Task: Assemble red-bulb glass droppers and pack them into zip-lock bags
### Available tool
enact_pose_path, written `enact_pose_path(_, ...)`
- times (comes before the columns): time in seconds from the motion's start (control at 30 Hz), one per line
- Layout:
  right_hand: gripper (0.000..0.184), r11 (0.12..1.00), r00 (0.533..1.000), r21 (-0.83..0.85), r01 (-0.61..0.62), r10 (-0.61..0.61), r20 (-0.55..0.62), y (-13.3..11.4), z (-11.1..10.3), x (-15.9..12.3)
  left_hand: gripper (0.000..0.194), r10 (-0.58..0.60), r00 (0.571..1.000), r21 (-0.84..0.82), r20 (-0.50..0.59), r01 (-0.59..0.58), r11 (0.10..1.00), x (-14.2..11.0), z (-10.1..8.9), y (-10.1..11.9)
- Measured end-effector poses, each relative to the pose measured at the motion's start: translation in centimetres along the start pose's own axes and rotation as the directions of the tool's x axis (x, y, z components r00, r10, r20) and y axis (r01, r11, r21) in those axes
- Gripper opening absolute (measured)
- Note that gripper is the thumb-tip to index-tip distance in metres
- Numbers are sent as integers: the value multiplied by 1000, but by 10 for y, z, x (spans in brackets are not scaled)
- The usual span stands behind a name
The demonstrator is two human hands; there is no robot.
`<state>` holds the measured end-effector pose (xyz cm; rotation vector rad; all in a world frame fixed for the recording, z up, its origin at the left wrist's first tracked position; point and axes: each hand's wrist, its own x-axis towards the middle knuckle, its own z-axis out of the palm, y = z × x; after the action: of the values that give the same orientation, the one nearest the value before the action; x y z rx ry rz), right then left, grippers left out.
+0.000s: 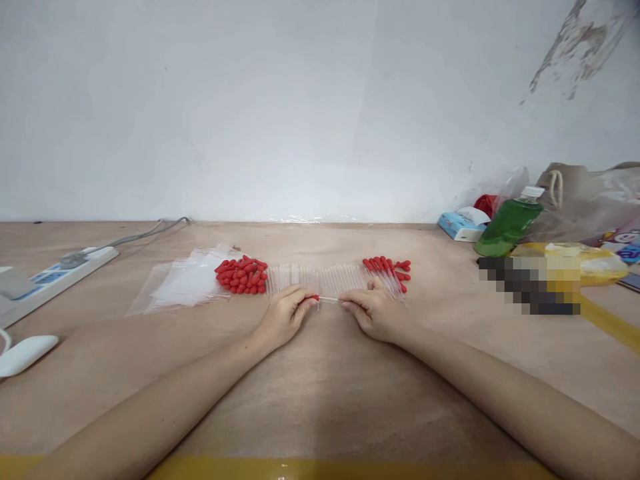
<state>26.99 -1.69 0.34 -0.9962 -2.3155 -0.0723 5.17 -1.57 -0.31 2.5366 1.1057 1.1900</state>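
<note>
My left hand (pixel 286 313) pinches a red rubber bulb (pixel 312 299) at the left end of a clear glass tube (pixel 327 300). My right hand (pixel 373 310) pinches the tube's right end. Both hands rest on the wooden table (pixel 320 393). Just behind them lies a row of several clear glass tubes (pixel 320 277). A pile of loose red bulbs (pixel 243 275) sits to the left of that row. Several tubes fitted with red bulbs (pixel 390 270) lie to the right of it.
Clear plastic bags (pixel 183 283) lie left of the bulbs. A power strip (pixel 55 273) and a white object (pixel 25 353) sit at far left. A green bottle (pixel 507 223), a tissue pack (pixel 463 225), bags (pixel 590 200) and a yellow packet (pixel 575 257) crowd the right. The wall stands behind.
</note>
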Motion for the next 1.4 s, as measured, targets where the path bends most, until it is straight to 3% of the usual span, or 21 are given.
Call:
enact_pose_path(0.23, 24, 993, 994, -31, 109, -109, 26, -1, 2, 1, 15, 70, 995, 74, 78, -76, 994, -3, 4, 0)
enact_pose_path(0.47, 23, 998, 991, 22, 60, -62, 118, -9, 1, -1, 16, 179, 966, 71, 185, -194, 978, -3, 4, 0)
enact_pose_path(0.63, 21, 998, 981, -55, -35, 45, 188, -28, -10, 3, 17, 203, 972, 101, 117, -215, 971, 0, 5, -4)
enact_pose_path(0.7, 22, 997, 979, -60, -47, 58, 194, -29, -16, 8, 21, 172, 983, 124, 58, -178, 976, 2, 4, -4)
enact_pose_path(0.77, 22, 991, 972, -21, -132, 134, 195, -18, -23, 13, 29, 111, 994, 158, -10, -108, 982, 4, 2, -3)
enact_pose_path(0.87, 27, 914, 905, 66, -400, 383, 183, 16, -36, 19, 36, 28, 998, 200, -60, -16, 980, 4, 0, -5)
enact_pose_path(0.97, 31, 765, 764, 16, -644, 643, 50, 53, -47, 20, 31, -9, 1000, 221, -18, 12, 975, 4, 0, -7)
enact_pose_path(1.03, 30, 682, 683, -59, -729, 730, 11, 68, -47, 19, 27, -19, 1000, 227, 7, 16, 974, 4, 1, -9)
enact_pose_path(1.1, 29, 634, 637, -122, -763, 771, 19, 73, -43, 17, 25, -24, 1000, 231, 12, 20, 973, 4, 2, -9)
enact_pose_path(1.27, 44, 634, 629, -190, -749, 772, 93, 77, -37, 13, 22, -25, 1000, 237, 19, 20, 971, 3, 1, -8)
enact_pose_path(1.4, 39, 626, 650, -201, -753, 756, -82, 110, -41, 6, 21, -35, 999, 257, 10, 31, 966, 4, 2, -6)
